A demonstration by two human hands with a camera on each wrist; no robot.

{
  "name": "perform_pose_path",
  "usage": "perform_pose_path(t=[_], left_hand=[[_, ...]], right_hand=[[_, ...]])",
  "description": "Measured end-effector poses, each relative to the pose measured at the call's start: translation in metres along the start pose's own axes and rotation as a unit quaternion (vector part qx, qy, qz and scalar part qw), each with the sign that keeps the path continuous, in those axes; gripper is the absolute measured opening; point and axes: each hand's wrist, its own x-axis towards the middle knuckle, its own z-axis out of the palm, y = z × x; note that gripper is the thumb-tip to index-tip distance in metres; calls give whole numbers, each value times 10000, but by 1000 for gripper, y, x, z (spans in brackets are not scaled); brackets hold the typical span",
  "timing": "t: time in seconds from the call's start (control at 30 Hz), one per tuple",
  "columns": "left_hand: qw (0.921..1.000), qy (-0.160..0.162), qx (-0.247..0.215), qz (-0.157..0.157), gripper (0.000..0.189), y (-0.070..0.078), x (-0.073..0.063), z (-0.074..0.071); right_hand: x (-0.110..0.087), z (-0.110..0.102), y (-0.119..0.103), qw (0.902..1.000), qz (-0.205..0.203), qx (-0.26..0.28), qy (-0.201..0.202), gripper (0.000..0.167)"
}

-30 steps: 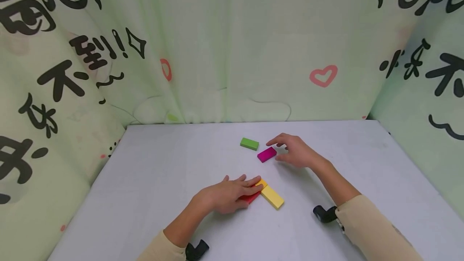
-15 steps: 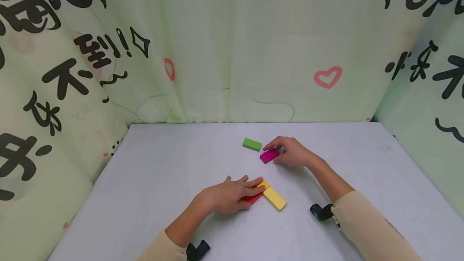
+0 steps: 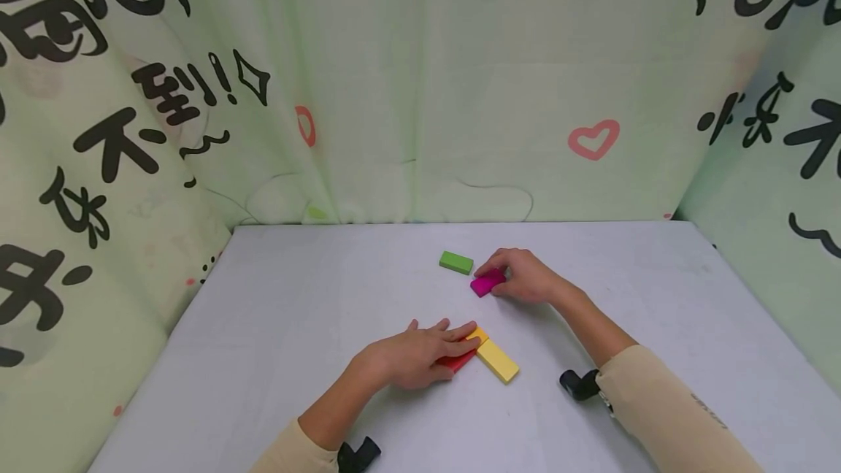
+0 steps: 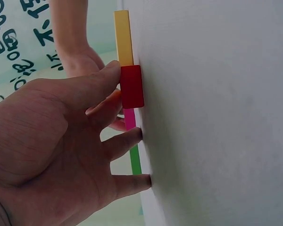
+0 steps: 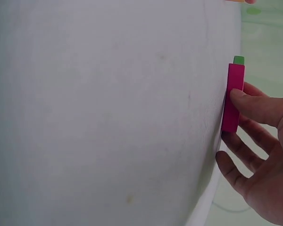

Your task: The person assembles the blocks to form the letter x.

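One of the hands (image 3: 528,277), the right, pinches a magenta block (image 3: 488,284).

Smooth, low-sheen faces seen on magenta rectangular block (image 5: 232,113), red rectangular block (image 4: 132,87), yellow rectangular block (image 3: 497,361), green rectangular block (image 3: 456,263); wood or plastic can't be told. White table (image 3: 315,283) covered in matt, lightly creased cloth. Pale-green curtain (image 3: 486,79) made of printed fabric. Beige sleeve (image 3: 670,407) cut from matt cloth.

pale green cloth walls (image 3: 493,79) | black lettering (image 3: 112,159) at both sides | white-covered table (image 3: 315,283)
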Motion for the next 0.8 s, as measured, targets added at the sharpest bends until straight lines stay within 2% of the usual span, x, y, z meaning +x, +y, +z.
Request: perform_pose_path(t=[0.4, 0.8], left_hand=[[10000, 23, 26, -45, 63, 0, 0, 0], [10000, 19, 46, -45, 63, 0, 0, 0]], right_hand=[[2, -1, -3, 9999, 5, -118, -38, 32], [2, -2, -7, 9994, 283, -189, -56, 32]])
